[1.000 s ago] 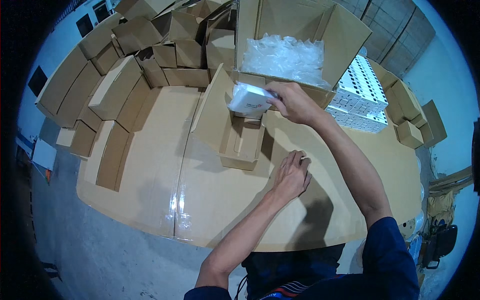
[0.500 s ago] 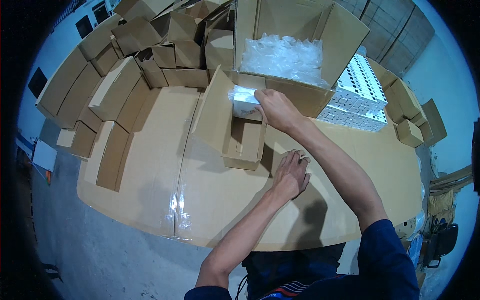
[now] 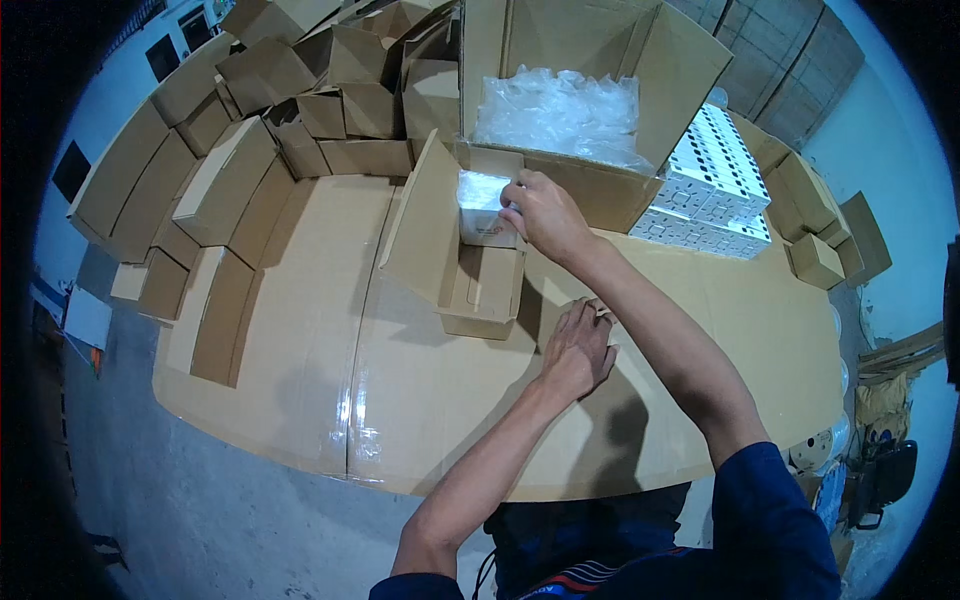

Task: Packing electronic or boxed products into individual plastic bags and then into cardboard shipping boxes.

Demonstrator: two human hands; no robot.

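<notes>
My right hand grips a small white plastic-wrapped box and holds it inside the far end of an open brown carton that lies on the cardboard-covered table. The carton's lid flap stands up on its left side. My left hand rests flat on the table just right of the carton, fingers spread, holding nothing.
A large open box of clear plastic bags stands behind the carton. Stacks of white trays lie to the right. Several empty brown cartons are piled along the table's left and back. More small cartons sit at the far right.
My right hand has carried the white box down and left from above the carton into its far end. My left hand has stayed in place.
</notes>
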